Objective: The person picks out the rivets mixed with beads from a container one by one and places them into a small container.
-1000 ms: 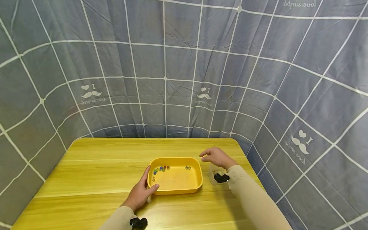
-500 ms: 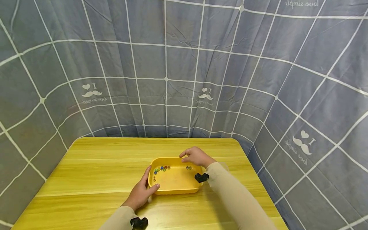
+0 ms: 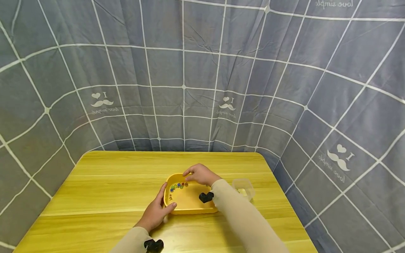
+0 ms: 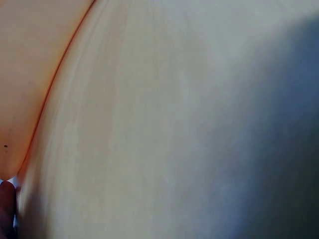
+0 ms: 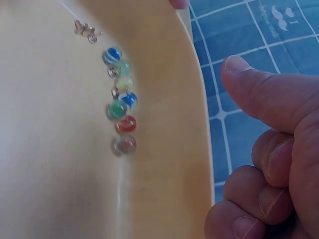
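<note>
In the head view my left hand (image 3: 155, 212) grips the left end of a yellow plastic tray (image 3: 193, 211), its thumb at the front corner and its fingers along the side wall. My right hand (image 3: 200, 174) is over the tray's far rim, fingers loosely bent. The right wrist view shows this hand (image 5: 271, 154) with thumb stretched out, other fingers curled, and nothing visible in it. Beside it, several glass marbles (image 5: 126, 124), blue, green, red and clear, lie in a line along the tray wall. Small coppery metal pieces (image 5: 85, 31) lie near them.
To the right of the tray stands a clear plastic box (image 3: 248, 186) with something pale yellow inside, partly behind my right sleeve (image 3: 240, 211). The wood-grain table (image 3: 104, 196) is bounded by a grey-blue checked curtain (image 3: 164, 102) at the back and sides.
My right hand has moved left from above the clear box, across the tray, towards the row of marbles. The box has come back into view. My left hand keeps its grip.
</note>
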`<action>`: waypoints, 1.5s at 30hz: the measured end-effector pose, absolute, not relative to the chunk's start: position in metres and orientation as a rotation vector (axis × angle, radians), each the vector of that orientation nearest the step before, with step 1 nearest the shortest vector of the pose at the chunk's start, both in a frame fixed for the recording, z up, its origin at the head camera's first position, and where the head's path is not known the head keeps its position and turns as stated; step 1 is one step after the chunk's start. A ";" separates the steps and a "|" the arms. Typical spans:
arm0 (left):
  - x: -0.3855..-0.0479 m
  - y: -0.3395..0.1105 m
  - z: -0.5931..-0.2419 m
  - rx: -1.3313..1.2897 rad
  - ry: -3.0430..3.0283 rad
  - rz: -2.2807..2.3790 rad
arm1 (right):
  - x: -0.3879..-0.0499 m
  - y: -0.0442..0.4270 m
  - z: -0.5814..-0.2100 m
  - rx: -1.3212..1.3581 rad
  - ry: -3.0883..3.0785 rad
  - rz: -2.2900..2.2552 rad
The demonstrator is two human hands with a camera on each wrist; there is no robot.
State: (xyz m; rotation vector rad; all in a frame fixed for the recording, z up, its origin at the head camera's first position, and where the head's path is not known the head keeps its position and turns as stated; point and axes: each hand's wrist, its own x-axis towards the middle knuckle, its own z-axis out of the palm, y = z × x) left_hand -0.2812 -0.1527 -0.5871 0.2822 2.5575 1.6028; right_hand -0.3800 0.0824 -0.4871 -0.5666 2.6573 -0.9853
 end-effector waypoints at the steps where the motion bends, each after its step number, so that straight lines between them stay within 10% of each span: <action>1: -0.281 -0.153 -0.587 0.282 2.559 1.601 | -0.380 0.079 -0.488 -0.569 2.661 -0.978; 45: -0.270 -0.170 -0.589 0.329 2.570 1.577 | -0.371 0.012 -0.535 -0.700 2.561 -0.655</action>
